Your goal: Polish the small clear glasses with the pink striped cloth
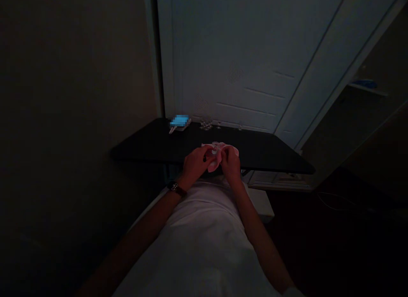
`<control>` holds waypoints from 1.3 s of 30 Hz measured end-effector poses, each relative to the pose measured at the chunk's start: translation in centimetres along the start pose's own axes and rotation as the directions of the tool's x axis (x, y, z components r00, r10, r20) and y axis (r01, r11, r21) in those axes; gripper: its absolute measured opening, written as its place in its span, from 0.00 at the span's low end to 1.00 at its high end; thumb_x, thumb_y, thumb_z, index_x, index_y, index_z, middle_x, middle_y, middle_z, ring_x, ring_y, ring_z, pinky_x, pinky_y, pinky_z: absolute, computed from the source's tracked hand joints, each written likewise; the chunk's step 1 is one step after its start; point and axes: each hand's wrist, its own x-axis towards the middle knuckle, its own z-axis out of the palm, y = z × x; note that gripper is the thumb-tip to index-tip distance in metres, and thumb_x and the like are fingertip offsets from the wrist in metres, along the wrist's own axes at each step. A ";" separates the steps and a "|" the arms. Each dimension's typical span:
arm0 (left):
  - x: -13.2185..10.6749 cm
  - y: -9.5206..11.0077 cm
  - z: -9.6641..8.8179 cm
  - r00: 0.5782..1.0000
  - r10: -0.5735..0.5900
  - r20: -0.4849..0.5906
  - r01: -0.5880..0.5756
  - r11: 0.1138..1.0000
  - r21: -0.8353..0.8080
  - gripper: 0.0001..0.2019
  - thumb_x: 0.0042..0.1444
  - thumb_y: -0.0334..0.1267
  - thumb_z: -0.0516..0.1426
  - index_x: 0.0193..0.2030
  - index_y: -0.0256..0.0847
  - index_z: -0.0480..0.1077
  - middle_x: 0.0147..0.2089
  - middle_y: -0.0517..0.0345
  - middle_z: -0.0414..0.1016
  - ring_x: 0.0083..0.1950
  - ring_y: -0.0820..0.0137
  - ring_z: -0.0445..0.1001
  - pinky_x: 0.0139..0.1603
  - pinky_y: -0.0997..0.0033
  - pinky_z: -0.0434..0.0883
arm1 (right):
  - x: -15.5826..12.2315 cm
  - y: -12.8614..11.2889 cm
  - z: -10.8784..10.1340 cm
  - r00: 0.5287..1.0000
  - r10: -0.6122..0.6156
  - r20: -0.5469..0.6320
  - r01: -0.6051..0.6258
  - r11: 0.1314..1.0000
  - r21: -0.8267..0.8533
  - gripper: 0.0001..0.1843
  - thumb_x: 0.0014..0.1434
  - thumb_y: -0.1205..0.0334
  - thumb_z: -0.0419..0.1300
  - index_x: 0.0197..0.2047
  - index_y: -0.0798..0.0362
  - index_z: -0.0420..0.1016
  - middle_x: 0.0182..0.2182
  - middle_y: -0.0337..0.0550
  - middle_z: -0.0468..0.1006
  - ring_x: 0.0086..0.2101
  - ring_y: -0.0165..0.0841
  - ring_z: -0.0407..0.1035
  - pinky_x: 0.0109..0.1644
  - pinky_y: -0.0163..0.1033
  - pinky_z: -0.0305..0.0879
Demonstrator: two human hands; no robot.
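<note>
Close to the front edge of the black table (140, 150), my two hands meet at a pink cloth (212, 165). My left hand (195, 163), with a dark watch on its wrist, pinches a small clear, glass-like piece (214, 150) against the cloth. On the other side, the curled fingers of my right hand (230, 161) grip the cloth, which bunches up around them. The piece is partly covered by fingers and cloth, and the dim light hides its exact kind.
Several similar clear pieces (206, 124) are clustered at the table's back edge, with single ones to their right. A device with a lit blue screen (179, 121) lies at the back left. A pale panelled door (223, 54) rises behind. A white box (261, 203) stands below, right.
</note>
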 end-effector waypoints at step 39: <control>0.0 -0.7 0.6 0.999 -0.008 -0.044 0.005 0.998 -0.061 0.11 0.55 0.42 0.53 0.44 0.44 0.65 0.41 0.58 0.73 0.40 0.70 0.71 0.38 0.74 0.66 | 0.1 0.6 0.2 0.995 -0.046 0.092 0.048 0.999 -0.014 0.06 0.55 0.61 0.51 0.32 0.51 0.68 0.28 0.38 0.73 0.28 0.31 0.66 0.34 0.35 0.59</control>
